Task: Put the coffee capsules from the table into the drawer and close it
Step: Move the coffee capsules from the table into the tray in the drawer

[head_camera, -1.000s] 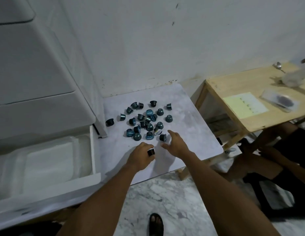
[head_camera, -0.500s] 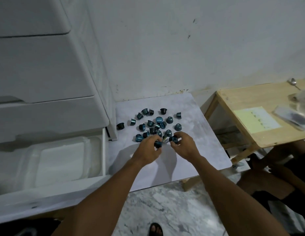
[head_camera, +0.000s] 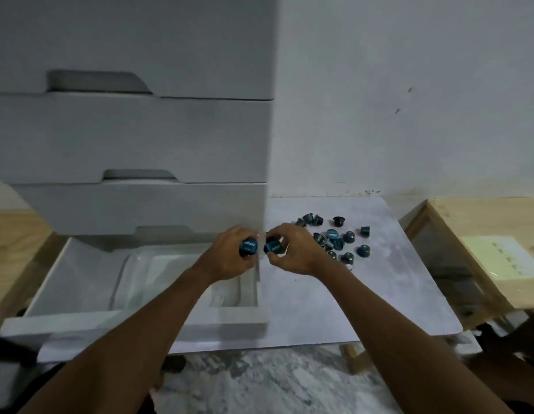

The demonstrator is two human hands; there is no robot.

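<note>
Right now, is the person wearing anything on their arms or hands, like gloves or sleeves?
No. The left hand and the right hand are bare, with no gloves, rings, watch or bracelet that I can see. Both forearms are uncovered as far as the picture's bottom edge, so no sleeves show.

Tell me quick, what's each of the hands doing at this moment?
Left hand: closed on a blue coffee capsule, over the open drawer.
Right hand: closed on another blue capsule, beside the drawer's edge.
</note>
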